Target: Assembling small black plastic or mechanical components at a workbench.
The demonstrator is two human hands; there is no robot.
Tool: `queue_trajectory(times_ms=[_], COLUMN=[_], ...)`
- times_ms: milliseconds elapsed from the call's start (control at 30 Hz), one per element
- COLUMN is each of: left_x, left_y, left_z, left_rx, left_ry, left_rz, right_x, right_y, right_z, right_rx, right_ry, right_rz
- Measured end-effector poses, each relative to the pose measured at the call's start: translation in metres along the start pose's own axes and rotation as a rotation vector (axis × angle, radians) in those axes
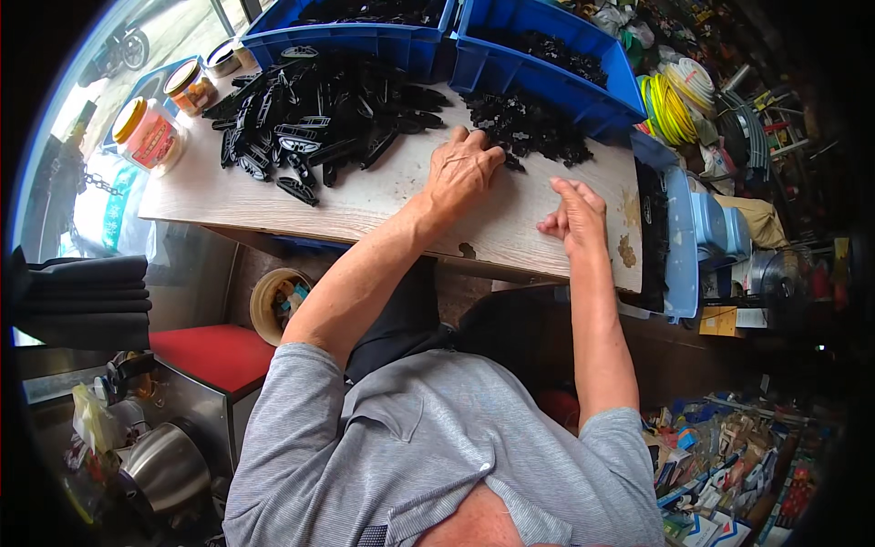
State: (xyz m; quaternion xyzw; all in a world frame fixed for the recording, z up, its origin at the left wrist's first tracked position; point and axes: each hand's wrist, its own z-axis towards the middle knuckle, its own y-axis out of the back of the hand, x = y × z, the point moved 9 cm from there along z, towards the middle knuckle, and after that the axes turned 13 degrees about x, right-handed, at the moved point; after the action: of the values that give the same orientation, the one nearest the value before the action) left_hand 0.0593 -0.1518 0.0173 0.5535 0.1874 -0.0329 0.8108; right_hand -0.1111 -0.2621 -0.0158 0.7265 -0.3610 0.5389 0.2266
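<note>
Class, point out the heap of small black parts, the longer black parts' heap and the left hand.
Heap of small black parts (536, 128): head view, heap's middle.
Heap of longer black parts (314, 114): head view, heap's middle.
Left hand (463, 168): head view, back of hand.

Upper centre, the left hand hides its own fingertips, so whether they grip a part cannot be told. To its right, curled fingers conceal the inside of the right hand. The top edge cuts off the left bin and right bin. Left of centre, the bucket's contents are unclear. The lower edge crops the shirt.
</note>
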Motion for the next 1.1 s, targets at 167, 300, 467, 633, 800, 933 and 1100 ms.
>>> queue_trajectory(times_ms=[167,300,467,633,800,933,1100], left_x=[0.0,-0.014,-0.012,-0.011,0.001,0.002,0.006], left_y=[0.009,0.012,-0.005,-0.008,-0.005,-0.004,-0.03], left_z=[-0.005,-0.002,0.005,0.001,-0.007,-0.014,-0.011], left_rx=[-0.095,-0.089,-0.031,-0.009,-0.051,-0.108,0.157], left_ry=[0.012,-0.042,-0.042,-0.045,0.051,0.198,0.372], left_rz=[-0.078,-0.116,-0.138,-0.13,-0.424,-0.69,-1.062], right_x=[0.002,0.001,0.009,0.014,0.014,0.007,-0.004], right_y=[-0.023,-0.025,-0.038,-0.042,-0.044,-0.046,-0.047], right_z=[0.004,0.014,0.022,0.029,0.028,0.022,0.022], right_rx=[0.047,0.021,0.016,0.045,0.098,0.193,0.311], right_ry=[-0.066,-0.123,-0.122,-0.139,-0.118,-0.125,-0.042], right_rz=[-0.068,-0.148,-0.305,-0.549,-0.55,-0.382,-0.199])
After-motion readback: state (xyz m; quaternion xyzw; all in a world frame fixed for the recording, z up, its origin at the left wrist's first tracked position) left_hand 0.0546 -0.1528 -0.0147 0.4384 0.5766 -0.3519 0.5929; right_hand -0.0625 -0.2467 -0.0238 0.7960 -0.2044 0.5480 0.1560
